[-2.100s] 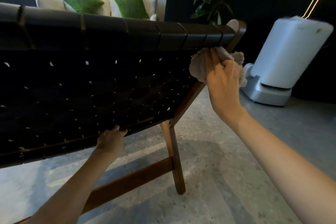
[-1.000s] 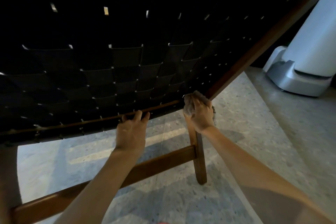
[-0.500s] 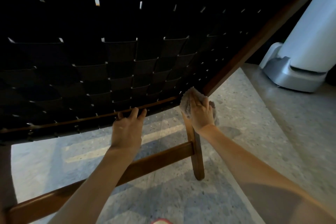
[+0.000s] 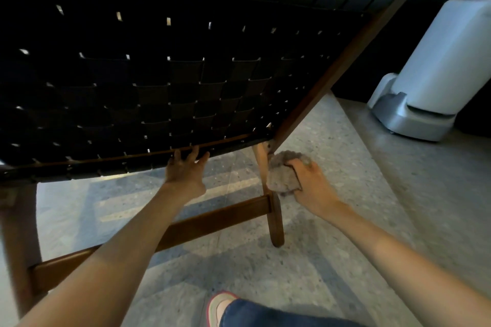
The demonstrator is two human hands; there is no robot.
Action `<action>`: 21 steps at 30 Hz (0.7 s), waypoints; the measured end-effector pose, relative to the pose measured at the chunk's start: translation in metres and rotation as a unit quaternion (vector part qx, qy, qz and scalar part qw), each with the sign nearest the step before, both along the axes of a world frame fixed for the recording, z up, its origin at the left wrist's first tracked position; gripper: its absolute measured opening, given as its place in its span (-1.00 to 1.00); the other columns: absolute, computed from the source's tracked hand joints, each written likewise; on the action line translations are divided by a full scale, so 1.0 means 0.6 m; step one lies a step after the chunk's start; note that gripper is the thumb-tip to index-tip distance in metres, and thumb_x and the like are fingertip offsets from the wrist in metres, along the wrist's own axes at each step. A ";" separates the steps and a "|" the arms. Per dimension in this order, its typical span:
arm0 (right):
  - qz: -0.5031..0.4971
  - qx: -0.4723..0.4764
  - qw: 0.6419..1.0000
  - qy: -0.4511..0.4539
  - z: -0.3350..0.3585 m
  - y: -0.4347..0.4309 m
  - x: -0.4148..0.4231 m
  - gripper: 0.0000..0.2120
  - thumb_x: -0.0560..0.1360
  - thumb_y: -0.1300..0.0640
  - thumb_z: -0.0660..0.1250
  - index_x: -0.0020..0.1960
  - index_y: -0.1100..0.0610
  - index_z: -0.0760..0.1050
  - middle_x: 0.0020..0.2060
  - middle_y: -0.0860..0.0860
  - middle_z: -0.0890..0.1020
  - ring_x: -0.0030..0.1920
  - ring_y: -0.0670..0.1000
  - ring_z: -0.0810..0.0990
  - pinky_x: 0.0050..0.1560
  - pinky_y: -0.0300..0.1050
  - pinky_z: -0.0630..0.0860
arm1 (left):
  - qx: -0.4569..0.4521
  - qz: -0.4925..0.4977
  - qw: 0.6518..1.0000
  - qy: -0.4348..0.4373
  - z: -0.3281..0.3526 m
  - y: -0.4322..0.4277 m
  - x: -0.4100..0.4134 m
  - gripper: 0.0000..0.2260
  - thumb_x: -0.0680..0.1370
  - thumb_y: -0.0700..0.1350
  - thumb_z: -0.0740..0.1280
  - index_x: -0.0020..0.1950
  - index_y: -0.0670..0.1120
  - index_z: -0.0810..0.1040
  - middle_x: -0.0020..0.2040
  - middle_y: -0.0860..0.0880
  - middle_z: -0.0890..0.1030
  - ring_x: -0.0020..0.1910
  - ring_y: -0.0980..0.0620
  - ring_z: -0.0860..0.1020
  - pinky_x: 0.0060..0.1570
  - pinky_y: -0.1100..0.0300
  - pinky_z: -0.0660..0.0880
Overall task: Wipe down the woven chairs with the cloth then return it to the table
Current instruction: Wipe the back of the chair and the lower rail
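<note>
The cloth [image 4: 282, 176] was bunched in the right hand [image 4: 312, 186], whose fingers curled round it and pressed it against the right side of the rear leg [image 4: 275, 220], just below the corner of the chair [image 4: 159, 74]. The left hand [image 4: 186, 172] was well apart from the cloth, its fingers straight and spread, their tips touching the lower rail of the dark woven back. A wooden crossbar [image 4: 202, 223] ran beneath both forearms to the leg. The chair stood on a pale speckled floor [image 4: 372, 220]. A white appliance [image 4: 435, 69] with a grey base stood at the right against a dark wall, and a shoe [image 4: 216, 305] showed at the bottom edge.
</note>
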State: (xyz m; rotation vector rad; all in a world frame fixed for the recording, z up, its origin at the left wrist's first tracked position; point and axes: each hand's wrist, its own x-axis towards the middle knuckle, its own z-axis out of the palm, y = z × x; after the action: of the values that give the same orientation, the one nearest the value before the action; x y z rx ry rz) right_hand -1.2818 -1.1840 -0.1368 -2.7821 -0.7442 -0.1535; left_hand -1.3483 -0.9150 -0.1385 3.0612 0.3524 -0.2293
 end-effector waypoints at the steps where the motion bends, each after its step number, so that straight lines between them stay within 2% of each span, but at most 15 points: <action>1: 0.012 0.012 1.000 -0.006 0.004 -0.014 -0.016 -0.55 0.43 0.27 0.36 0.27 0.10 0.33 0.16 0.11 0.47 0.17 0.12 0.42 0.00 -0.07 0.47 | -0.024 -0.002 1.000 0.014 0.000 -0.006 -0.006 -0.32 0.58 -0.08 0.22 0.56 0.06 -0.15 0.56 -0.02 -0.21 0.51 -0.26 -0.16 0.45 -0.08 0.08; 3: 0.037 0.045 0.998 -0.022 0.014 -0.036 -0.041 -0.63 0.41 0.31 0.36 0.11 0.08 0.31 0.00 0.04 0.49 -0.03 0.02 0.46 -0.20 -0.33 0.35 | -0.054 -0.028 0.998 -0.012 -0.002 -0.028 -0.020 -0.40 0.62 -0.01 0.15 0.56 0.04 -0.11 0.57 -0.01 -0.20 0.53 -0.20 -0.16 0.47 -0.07 0.06; 4: 0.045 0.061 0.997 -0.028 0.019 -0.042 -0.050 -0.62 0.40 0.30 0.38 0.06 0.04 0.27 -0.04 -0.02 0.44 -0.12 -0.05 0.42 -0.23 -0.37 0.34 | -0.066 -0.051 0.995 -0.049 -0.005 -0.046 -0.027 -0.42 0.63 0.05 0.13 0.56 0.04 -0.07 0.57 0.00 -0.13 0.54 -0.15 -0.11 0.48 -0.05 0.07; 6: 0.042 0.077 0.996 -0.035 0.026 -0.040 -0.060 -0.59 0.39 0.29 0.41 -0.01 0.01 0.22 -0.07 -0.08 0.34 -0.20 -0.14 0.33 -0.28 -0.36 0.33 | -0.158 -0.086 0.976 -0.124 -0.011 -0.090 -0.034 -0.39 0.59 0.17 0.17 0.55 0.04 0.02 0.55 -0.01 0.09 0.51 -0.05 0.10 0.43 0.00 0.21; 8: 0.041 0.105 0.993 -0.023 0.023 -0.027 -0.055 -0.62 0.37 0.29 0.44 -0.06 0.06 0.25 -0.10 -0.05 0.34 -0.22 -0.12 0.33 -0.34 -0.32 0.31 | -0.331 -0.081 0.928 -0.149 -0.015 -0.135 -0.035 -0.35 0.52 0.24 0.25 0.53 0.08 0.11 0.45 0.02 0.31 0.37 0.06 0.32 0.25 0.15 0.37; 9: 0.046 0.130 0.990 -0.008 0.018 -0.019 -0.049 -0.64 0.36 0.30 0.44 -0.09 0.09 0.26 -0.13 -0.04 0.36 -0.23 -0.09 0.35 -0.33 -0.32 0.31 | -0.402 -0.075 0.900 -0.151 -0.018 -0.155 -0.032 -0.34 0.49 0.23 0.29 0.51 0.08 0.16 0.38 0.05 0.39 0.30 0.11 0.38 0.14 0.25 0.38; 11: 0.061 0.176 0.982 0.041 0.007 -0.006 -0.032 -0.66 0.36 0.33 0.45 -0.13 0.12 0.29 -0.22 -0.05 0.41 -0.24 -0.05 0.40 -0.33 -0.30 0.34 | -0.452 -0.072 0.871 -0.179 -0.031 -0.180 -0.021 -0.40 0.48 0.16 0.35 0.46 0.02 0.28 0.23 0.12 0.46 0.19 0.18 0.43 -0.03 0.51 0.36; 13: 0.085 0.196 0.973 0.081 -0.009 -0.002 -0.012 -0.68 0.36 0.28 0.48 -0.13 0.10 0.33 -0.26 -0.08 0.45 -0.24 -0.06 0.47 -0.31 -0.30 0.39 | -0.444 -0.053 0.862 -0.239 -0.050 -0.185 -0.004 -0.52 0.50 0.06 0.38 0.36 -0.06 0.40 0.12 0.15 0.46 0.08 0.22 0.44 -0.14 0.61 0.34; 16: 0.114 0.185 0.968 0.126 -0.037 -0.013 0.024 -0.71 0.37 0.16 0.52 -0.06 0.06 0.43 -0.18 -0.11 0.55 -0.14 -0.12 0.55 -0.18 -0.38 0.44 | -0.414 -0.022 0.869 -0.271 -0.082 -0.181 0.028 -0.73 0.52 -0.02 0.36 0.17 -0.10 0.51 0.03 0.04 0.50 0.01 0.11 0.49 -0.13 0.46 0.35; 18: 0.124 0.164 0.966 0.155 -0.052 -0.022 0.051 -0.73 0.41 0.11 0.50 0.04 0.06 0.49 -0.07 -0.10 0.59 -0.03 -0.12 0.56 -0.04 -0.34 0.47 | -0.399 -0.004 0.880 -0.257 -0.098 -0.180 0.052 -0.79 0.55 -0.03 0.33 0.11 -0.11 0.51 0.03 -0.03 0.49 0.04 0.03 0.49 -0.03 0.29 0.40; 20: 0.116 0.151 0.967 0.166 -0.065 -0.036 0.078 -0.75 0.46 0.07 0.45 0.11 0.04 0.53 0.00 -0.11 0.61 0.03 -0.13 0.56 0.05 -0.28 0.47 | -0.428 0.017 0.873 -0.233 -0.111 -0.185 0.075 -0.84 0.56 -0.02 0.31 0.07 -0.08 0.49 0.05 -0.03 0.52 0.07 0.04 0.50 0.05 0.21 0.46; 21: 0.109 0.150 0.969 0.164 -0.070 -0.043 0.091 -0.76 0.47 0.05 0.43 0.12 0.01 0.54 0.00 -0.13 0.61 0.02 -0.15 0.56 0.05 -0.31 0.47 | -0.441 0.020 0.869 -0.224 -0.115 -0.188 0.086 -0.86 0.56 -0.02 0.31 0.05 -0.06 0.48 0.04 -0.02 0.54 0.06 0.05 0.51 0.05 0.22 0.47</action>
State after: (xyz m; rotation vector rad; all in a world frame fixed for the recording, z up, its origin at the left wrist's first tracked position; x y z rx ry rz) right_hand -1.2269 -1.2098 -0.1790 -2.3398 -0.8506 0.2127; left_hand -1.2968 -1.0281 -0.2074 2.1006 0.1966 0.2609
